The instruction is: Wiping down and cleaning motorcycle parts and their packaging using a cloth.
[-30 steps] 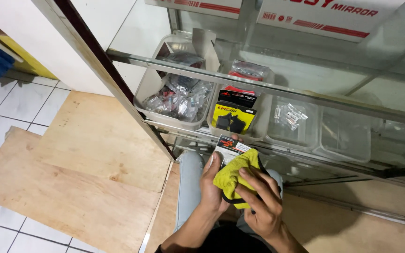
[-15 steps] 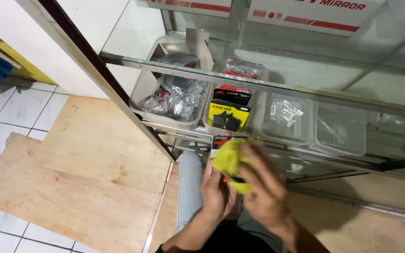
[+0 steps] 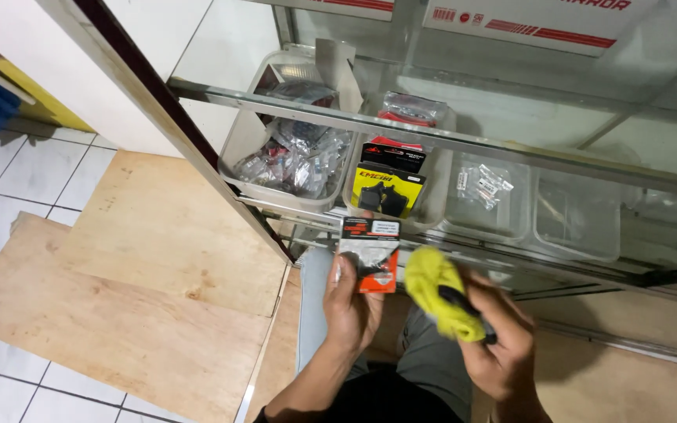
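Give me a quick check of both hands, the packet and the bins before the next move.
1. Left hand grips the small carded packet: ok.
2. Right hand holds the yellow cloth: ok.
3. Cloth off the packet: ok, they are apart.
4. Packet's back side clean: cannot tell, hidden.
5. Clear bin with similar packets within view: ok.
6. Glass shelf edge unobstructed: ok.

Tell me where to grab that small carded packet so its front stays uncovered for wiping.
Take the small carded packet by its lower edge, coming from below, as the left hand does. It stands upright with its printed face toward the camera, so a low grip leaves the front open to the yellow cloth in the right hand.
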